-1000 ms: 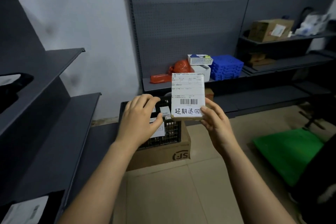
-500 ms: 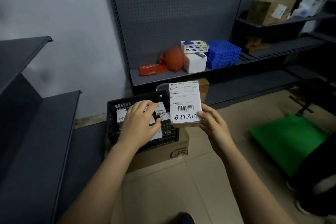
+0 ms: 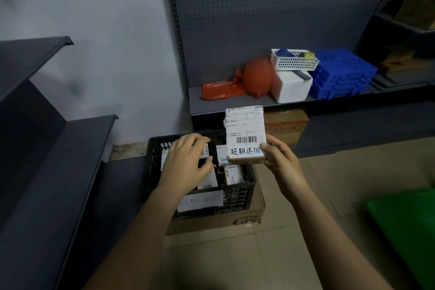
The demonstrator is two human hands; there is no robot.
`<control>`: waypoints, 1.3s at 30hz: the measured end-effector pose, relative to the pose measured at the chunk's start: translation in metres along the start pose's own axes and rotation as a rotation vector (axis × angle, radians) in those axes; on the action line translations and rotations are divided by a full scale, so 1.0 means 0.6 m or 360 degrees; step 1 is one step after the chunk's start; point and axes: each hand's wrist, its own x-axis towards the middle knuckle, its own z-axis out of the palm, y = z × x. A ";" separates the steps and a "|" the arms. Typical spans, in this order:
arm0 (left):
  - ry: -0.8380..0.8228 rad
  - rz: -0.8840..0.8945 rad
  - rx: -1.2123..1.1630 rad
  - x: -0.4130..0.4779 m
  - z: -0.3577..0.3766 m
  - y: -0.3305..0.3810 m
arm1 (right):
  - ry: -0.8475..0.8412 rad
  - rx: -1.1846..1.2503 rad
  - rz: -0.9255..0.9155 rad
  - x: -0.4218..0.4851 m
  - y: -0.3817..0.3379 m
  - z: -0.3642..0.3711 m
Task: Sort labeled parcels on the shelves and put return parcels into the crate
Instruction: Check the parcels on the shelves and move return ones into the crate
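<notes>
My right hand pinches the lower right corner of a small brown parcel and holds it upright over the far right part of a black crate. The parcel's white label carries a barcode and handwritten characters. My left hand reaches over the crate with loosely curved fingers and holds nothing; whether it touches the parcels below is unclear. Several labelled parcels lie inside the crate, which sits on a flat cardboard box on the floor.
Dark shelves run along the left. The pegboard shelf behind carries an orange bag, a white box, a white basket and blue crates. A cardboard box sits under it. A green object lies at right.
The view has tilted down and closed in on the crate. Both hands have lowered toward it, the left now over its inside, the right still holding the parcel.
</notes>
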 end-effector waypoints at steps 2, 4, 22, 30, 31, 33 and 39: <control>-0.0021 -0.0033 -0.0002 0.028 0.020 -0.031 | -0.0016 -0.0008 0.0035 0.047 0.009 0.013; -0.0051 -0.0070 -0.0015 0.055 0.042 -0.065 | -0.0033 -0.0027 0.0060 0.093 0.021 0.028; -0.0499 -0.0110 -0.0153 0.227 0.281 -0.344 | 0.0152 -0.0063 0.0480 0.403 0.230 0.134; -0.0720 -0.0228 -0.0219 0.187 0.452 -0.373 | 0.0237 -0.0131 0.0701 0.458 0.365 0.086; -0.0746 -0.0221 -0.0229 0.183 0.474 -0.374 | 0.0251 -0.0127 0.0724 0.466 0.380 0.079; -0.0780 -0.0223 -0.0242 0.177 0.515 -0.374 | 0.0270 -0.0109 0.0755 0.480 0.405 0.067; -0.0814 -0.0299 -0.0425 0.187 0.618 -0.357 | 0.0234 -0.0177 0.0773 0.521 0.469 0.043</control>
